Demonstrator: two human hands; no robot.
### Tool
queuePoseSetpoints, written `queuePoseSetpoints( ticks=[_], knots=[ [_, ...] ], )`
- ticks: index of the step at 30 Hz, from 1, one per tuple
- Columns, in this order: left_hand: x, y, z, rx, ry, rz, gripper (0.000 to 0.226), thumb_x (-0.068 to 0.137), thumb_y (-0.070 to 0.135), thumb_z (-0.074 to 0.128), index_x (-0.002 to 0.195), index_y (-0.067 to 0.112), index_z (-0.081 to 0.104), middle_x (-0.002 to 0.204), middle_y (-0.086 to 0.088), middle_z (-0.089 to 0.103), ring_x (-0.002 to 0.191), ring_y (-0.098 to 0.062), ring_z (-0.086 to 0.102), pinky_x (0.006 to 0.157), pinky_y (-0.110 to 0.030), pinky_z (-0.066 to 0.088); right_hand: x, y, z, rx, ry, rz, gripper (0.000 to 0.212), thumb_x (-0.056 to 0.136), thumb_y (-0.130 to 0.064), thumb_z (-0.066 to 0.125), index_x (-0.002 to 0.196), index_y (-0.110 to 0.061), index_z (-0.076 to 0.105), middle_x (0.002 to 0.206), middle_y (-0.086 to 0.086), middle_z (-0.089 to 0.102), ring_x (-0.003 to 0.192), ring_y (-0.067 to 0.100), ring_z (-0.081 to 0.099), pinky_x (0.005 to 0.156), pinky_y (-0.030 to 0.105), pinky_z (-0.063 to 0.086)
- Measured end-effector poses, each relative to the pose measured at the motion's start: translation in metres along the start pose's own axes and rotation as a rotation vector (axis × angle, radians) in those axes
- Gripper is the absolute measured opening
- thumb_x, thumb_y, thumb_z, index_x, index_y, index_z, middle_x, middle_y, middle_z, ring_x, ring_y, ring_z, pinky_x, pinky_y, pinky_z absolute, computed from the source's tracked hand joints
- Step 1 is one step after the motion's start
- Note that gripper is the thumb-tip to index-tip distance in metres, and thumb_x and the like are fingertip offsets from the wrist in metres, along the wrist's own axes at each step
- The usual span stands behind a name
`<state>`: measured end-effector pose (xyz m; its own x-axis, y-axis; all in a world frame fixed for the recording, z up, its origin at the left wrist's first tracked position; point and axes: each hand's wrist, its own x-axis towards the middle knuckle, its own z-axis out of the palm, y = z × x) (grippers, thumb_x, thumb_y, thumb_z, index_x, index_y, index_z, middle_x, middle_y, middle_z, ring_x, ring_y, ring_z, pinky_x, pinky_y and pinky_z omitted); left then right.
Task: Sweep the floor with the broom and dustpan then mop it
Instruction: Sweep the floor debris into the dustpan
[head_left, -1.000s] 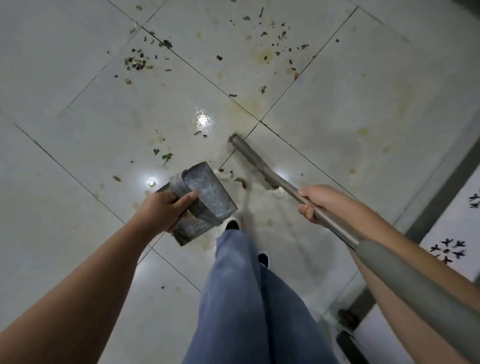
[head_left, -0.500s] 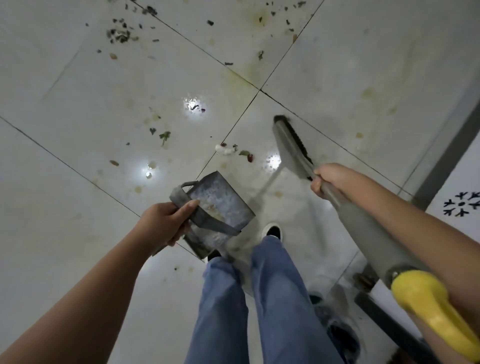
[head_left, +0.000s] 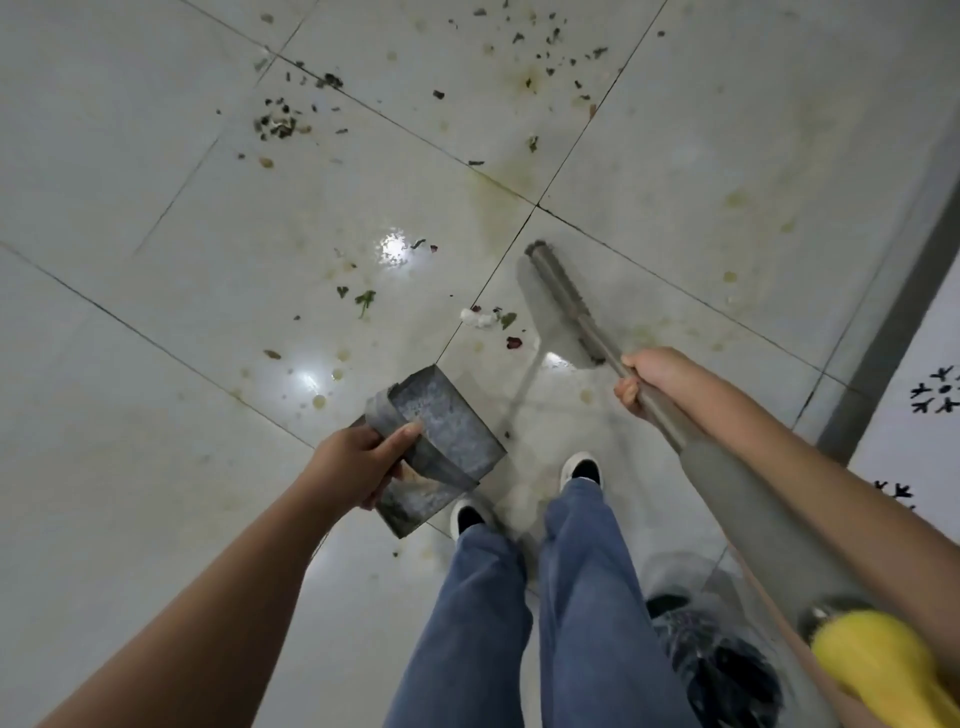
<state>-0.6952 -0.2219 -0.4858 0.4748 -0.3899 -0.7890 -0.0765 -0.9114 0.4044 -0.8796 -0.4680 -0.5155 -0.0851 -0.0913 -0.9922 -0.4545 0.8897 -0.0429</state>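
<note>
- Step in hand: sweeping, early; mopping not started, floor (head_left: 156, 364) dirty and stained
- Left hand (head_left: 358, 467) grips the dustpan (head_left: 441, 447) by its strap handle, fingers curled round it, thumb laid across the top edge
- Dustpan hangs off the floor, tilted, mouth pointing away from that hand toward the debris; looks empty bar grime
- Right hand (head_left: 649, 382) is wrapped tight round the broom (head_left: 561, 301) shaft, low down, just behind the head
- Broom head sits ahead of the right hand, on or just above the tile; blurred, can't tell contact
- Yellow grip (head_left: 878, 670) at the shaft's far end sits back by the right elbow
- Nearest debris: white scrap (head_left: 478, 318) with leaf bits, just left of the broom head, ahead of the dustpan hand
- Green leaf bits (head_left: 363, 301) further ahead of the left hand; dark crumb pile (head_left: 280, 124) and scattered flecks well beyond both hands
- Yellowish stains along the grout line beyond the broom head; mop's job, I'd say
- Dark bagged object (head_left: 727, 670) behind the right hand, near the person's feet; can't tell what it is
- Next move calls for: dustpan lip flat on the tile near the white scrap, then a short pull of the bristles toward the left hand
- Risk: dustpan lip not flush, fine bits slide under
- Far piles need a step forward first
</note>
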Motion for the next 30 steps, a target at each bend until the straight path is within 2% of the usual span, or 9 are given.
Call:
queuePoseSetpoints(
  ticks=[4,6,8,10,15,18,21,24,30],
  knots=[
    [-0.001,-0.019,-0.011,-0.002,0.009,0.022,0.052,0.084,0.053,0.052,0.053,0.011,0.058,0.035,0.002,0.05,0.029,-0.008,0.043,0.045,-0.014,0.043,0.018,0.003,0.044,-0.048,-0.015,-0.105,0.037,0.101,-0.008,0.027,0.065,-0.01,0.035,0.066,0.002,0.039,0.025,0.004,0.044,0.034,0.016,0.038],
    [-0.002,-0.028,-0.016,0.005,0.022,0.01,0.053,0.084,0.054,0.051,0.053,0.011,0.057,0.035,0.003,0.05,0.03,-0.007,0.044,0.05,-0.02,0.042,0.021,0.013,0.064,-0.139,-0.114,-0.081,0.038,0.1,-0.007,0.028,0.063,-0.009,0.035,0.054,0.004,0.043,0.02,0.004,0.04,0.034,0.018,0.038],
    [-0.002,-0.034,-0.021,0.01,0.04,-0.004,0.053,0.085,0.054,0.05,0.054,0.011,0.057,0.033,0.003,0.049,0.03,-0.006,0.044,0.051,-0.02,0.04,0.021,0.017,0.073,-0.043,-0.21,0.03,0.037,0.101,-0.016,0.028,0.065,-0.011,0.035,0.035,0.003,0.039,0.017,0.005,0.036,0.025,0.012,0.031],
    [-0.002,-0.04,-0.028,-0.008,0.057,-0.016,0.054,0.084,0.055,0.051,0.054,0.011,0.056,0.033,0.003,0.049,0.029,-0.007,0.044,0.05,-0.02,0.039,0.02,0.021,0.08,0.016,-0.283,0.105,0.037,0.102,-0.025,0.031,0.068,-0.01,0.037,0.032,0.001,0.036,0.017,0.006,0.035,0.022,0.012,0.029],
    [-0.011,-0.051,-0.041,-0.064,0.071,-0.058,0.051,0.085,0.052,0.053,0.062,0.007,0.06,0.037,0.003,0.051,0.026,-0.005,0.042,0.034,-0.012,0.035,0.0,0.035,0.08,0.073,-0.245,0.082,0.029,0.1,-0.028,0.036,0.077,-0.01,0.041,0.038,-0.001,0.034,0.019,0.004,0.032,0.021,0.011,0.026],
    [-0.012,-0.057,-0.047,-0.096,0.08,-0.072,0.049,0.086,0.049,0.054,0.059,0.009,0.058,0.043,0.0,0.052,0.027,-0.003,0.042,0.038,-0.013,0.039,-0.001,0.043,0.08,0.138,-0.214,0.076,0.034,0.1,-0.026,0.032,0.069,-0.011,0.035,0.035,0.002,0.037,0.017,0.006,0.034,0.022,0.013,0.028],
    [-0.015,-0.064,-0.047,-0.112,0.08,-0.088,0.047,0.087,0.047,0.054,0.059,0.009,0.057,0.045,0.0,0.052,0.027,-0.002,0.043,0.038,-0.012,0.04,0.01,0.048,0.093,-0.001,-0.059,-0.077,0.036,0.102,-0.018,0.03,0.067,-0.013,0.035,0.045,0.001,0.047,0.021,0.002,0.041,0.028,0.012,0.033],
    [-0.016,-0.071,-0.042,-0.11,0.095,-0.094,0.046,0.087,0.046,0.053,0.057,0.012,0.054,0.044,0.003,0.05,0.027,-0.003,0.045,0.033,-0.008,0.036,0.013,0.05,0.105,0.071,-0.104,0.039,0.041,0.102,-0.017,0.028,0.061,-0.013,0.03,0.021,0.004,0.032,0.013,0.009,0.031,0.023,0.014,0.025],
    [-0.021,-0.082,-0.031,-0.158,0.059,-0.106,0.048,0.086,0.048,0.054,0.056,0.01,0.055,0.037,0.005,0.049,0.026,-0.003,0.042,0.034,-0.011,0.036,-0.002,0.064,0.08,0.239,-0.292,0.085,0.028,0.102,-0.021,0.029,0.08,-0.006,0.039,0.033,0.001,0.034,0.018,0.003,0.032,0.022,0.01,0.027]
  ],
)
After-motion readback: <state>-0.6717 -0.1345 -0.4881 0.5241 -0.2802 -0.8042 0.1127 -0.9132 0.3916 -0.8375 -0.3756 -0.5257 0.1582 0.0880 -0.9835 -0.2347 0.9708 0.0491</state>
